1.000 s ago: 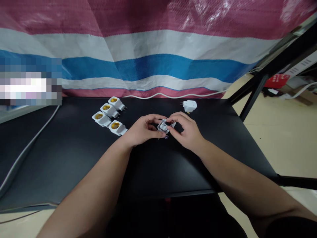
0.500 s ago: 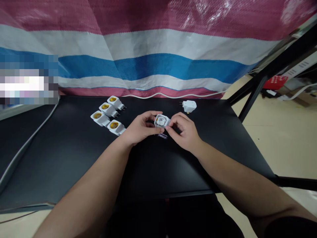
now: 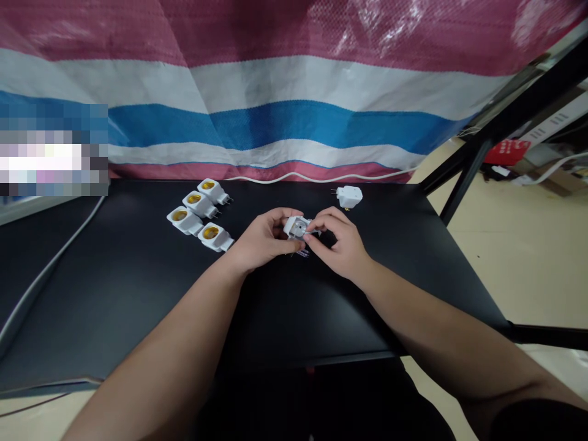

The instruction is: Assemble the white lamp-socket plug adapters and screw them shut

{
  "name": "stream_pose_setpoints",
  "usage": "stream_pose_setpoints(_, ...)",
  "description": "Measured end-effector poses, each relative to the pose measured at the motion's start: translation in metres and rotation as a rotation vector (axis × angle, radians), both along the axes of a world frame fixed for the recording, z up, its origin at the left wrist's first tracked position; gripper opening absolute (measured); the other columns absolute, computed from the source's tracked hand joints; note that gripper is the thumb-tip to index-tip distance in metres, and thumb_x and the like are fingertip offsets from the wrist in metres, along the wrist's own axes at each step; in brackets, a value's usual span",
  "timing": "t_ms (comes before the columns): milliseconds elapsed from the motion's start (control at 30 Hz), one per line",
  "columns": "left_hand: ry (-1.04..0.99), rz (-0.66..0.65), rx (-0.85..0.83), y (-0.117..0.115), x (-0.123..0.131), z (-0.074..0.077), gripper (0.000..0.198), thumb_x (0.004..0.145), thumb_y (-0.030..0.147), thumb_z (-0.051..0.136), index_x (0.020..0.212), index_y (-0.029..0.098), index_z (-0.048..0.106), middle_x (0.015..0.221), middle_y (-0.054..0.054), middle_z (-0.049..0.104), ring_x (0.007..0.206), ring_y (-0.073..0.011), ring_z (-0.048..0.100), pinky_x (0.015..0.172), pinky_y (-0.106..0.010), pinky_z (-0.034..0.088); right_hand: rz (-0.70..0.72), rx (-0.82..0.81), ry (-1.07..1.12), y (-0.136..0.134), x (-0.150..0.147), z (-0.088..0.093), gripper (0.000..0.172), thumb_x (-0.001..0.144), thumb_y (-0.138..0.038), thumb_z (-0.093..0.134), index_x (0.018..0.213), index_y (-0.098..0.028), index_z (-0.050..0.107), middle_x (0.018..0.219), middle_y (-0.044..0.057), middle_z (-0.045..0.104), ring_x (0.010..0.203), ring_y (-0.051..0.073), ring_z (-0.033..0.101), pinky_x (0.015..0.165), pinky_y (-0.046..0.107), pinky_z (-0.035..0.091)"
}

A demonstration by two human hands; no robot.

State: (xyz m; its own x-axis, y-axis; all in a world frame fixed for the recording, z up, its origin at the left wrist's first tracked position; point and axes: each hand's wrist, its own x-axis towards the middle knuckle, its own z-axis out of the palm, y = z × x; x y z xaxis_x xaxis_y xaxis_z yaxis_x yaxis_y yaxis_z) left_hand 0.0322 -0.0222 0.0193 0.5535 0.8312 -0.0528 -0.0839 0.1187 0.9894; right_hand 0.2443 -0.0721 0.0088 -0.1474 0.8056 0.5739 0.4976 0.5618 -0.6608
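Observation:
Around a white plug-in lamp socket my left hand is closed, fingers at the back edge and thumb in front. The socket's open side faces up and shows the inside of the housing. My right hand is closed in a pinch at the socket's right side, its fingertips over the opening. What lies between those fingertips is too small to make out. Just below the socket, a few thin shiny metal pieces lie on the black table, partly hidden by my left thumb.
Several white lamp sockets with brass-coloured threads stand to the left. Another white socket lies at the back right, prongs pointing left. A white cable runs along the back edge before a striped tarp. A black metal frame rises at right.
The socket has tilted slightly in my left hand. My right fingertips have shifted from its right edge onto the opening.

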Motion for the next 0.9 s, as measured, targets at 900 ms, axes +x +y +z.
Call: stream_pose_setpoints(900, 0.247, 0.424, 0.38, 0.003, -0.008, 0.011, 0.057, 0.071, 0.02, 0.086, 0.127, 0.018, 0.077, 0.1, -0.005, 0.078, 0.071, -0.0149, 0.063, 0.067, -0.03, 0.051, 0.038, -0.291, -0.623, 0.007, 0.033, 0.021, 0.011, 0.079, -0.013, 0.076, 0.076, -0.023, 0.074, 0.083, 0.0, 0.072, 0.079, 0.019, 0.067, 0.071, 0.034, 0.043)
